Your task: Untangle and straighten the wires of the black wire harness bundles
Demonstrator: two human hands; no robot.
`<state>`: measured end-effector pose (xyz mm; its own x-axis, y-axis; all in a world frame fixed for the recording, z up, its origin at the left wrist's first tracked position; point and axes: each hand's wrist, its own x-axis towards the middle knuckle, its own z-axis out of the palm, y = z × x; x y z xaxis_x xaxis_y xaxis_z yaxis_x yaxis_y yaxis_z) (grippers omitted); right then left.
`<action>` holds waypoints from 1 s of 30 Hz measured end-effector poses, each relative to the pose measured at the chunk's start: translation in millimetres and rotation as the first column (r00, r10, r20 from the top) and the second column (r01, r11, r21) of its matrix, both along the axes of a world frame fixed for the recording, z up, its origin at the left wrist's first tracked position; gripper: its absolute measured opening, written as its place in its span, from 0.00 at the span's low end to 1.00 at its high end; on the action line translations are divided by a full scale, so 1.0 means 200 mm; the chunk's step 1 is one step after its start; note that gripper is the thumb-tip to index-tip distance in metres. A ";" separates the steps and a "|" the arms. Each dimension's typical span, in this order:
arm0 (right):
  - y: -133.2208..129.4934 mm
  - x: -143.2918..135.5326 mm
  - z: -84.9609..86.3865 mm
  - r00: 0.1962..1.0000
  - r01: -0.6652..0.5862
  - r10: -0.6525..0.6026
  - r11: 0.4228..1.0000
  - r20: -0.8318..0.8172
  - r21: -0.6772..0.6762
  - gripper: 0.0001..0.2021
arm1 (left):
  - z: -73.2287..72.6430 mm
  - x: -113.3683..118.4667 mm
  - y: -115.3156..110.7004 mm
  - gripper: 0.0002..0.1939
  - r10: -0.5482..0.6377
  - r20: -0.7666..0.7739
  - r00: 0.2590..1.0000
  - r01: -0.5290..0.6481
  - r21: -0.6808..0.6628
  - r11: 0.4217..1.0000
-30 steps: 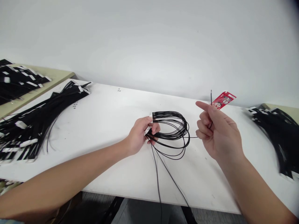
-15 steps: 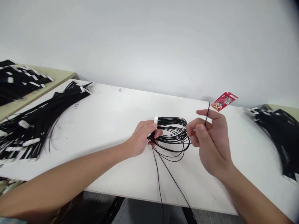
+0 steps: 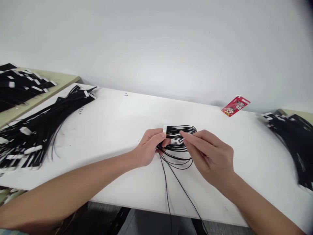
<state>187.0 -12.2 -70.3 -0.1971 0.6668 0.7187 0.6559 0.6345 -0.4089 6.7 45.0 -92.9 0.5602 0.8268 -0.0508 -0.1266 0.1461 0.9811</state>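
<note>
Nearest, toward 6 o'clock, two loose wires (image 3: pixel 166 182) are trailed over the near edge of the white table (image 3: pixel 122 120). Just beyond, black loops of wire (image 3: pixel 177 148) are gathered between the hands, with a white connector (image 3: pixel 164 129) at their 11 o'clock side. The connector and the gathered wires beside it are gripped by the left hand (image 3: pixel 149 147), while a thin wire end (image 3: pixel 174 132) is pinched between thumb and forefinger of the right hand (image 3: pixel 215 158), pointed toward the connector at 9 o'clock. The step in hand is judged to be the offering of a single wire to the connector; exact contact is hidden. For that move, a steady connector, a pinch close to the tip and straight alignment with a slot are called for, with neighbouring loops kept out of the way. Farther off, a red packet (image 3: pixel 235 106) is seen at 2 o'clock.
</note>
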 end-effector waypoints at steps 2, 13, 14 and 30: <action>0.00 0.00 0.00 1.000 0.003 -0.003 1.000 -0.001 0.014 0.17 | 0.00 0.00 0.00 0.19 0.003 -0.010 1.000 -0.003 0.004 1.000; -0.01 -0.01 0.01 0.999 0.035 -0.035 0.999 -0.011 0.021 0.12 | -0.03 0.00 -0.01 0.20 -0.021 0.015 1.000 0.021 0.018 1.000; -0.01 -0.01 0.01 0.999 0.044 -0.043 0.999 -0.011 0.010 0.11 | -0.03 0.00 -0.01 0.20 -0.019 0.016 1.000 0.019 0.018 1.000; -0.02 0.00 0.01 0.998 0.055 -0.058 0.988 -0.013 -0.147 0.05 | -0.04 -0.01 -0.01 0.20 -0.049 0.025 0.999 0.046 0.099 0.994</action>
